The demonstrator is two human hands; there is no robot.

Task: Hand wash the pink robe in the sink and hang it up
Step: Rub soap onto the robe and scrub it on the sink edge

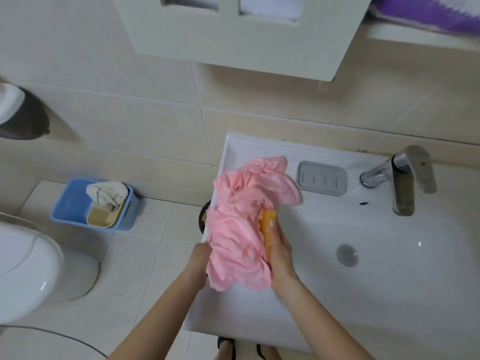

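soaping underway: pink robe bunched on the sink rim, left of the drain; left hand grips it, right hand holds soap against it. rinsing, wringing, hanging remain.

Both forearms are bare — no sleeve covers them from the lower edge of the view up to the wrists. The left hand and right hand are bare as well; one fingernail on the right looks pale and glossy. Two feet show at the bottom in dark strapped sandals — blurred.
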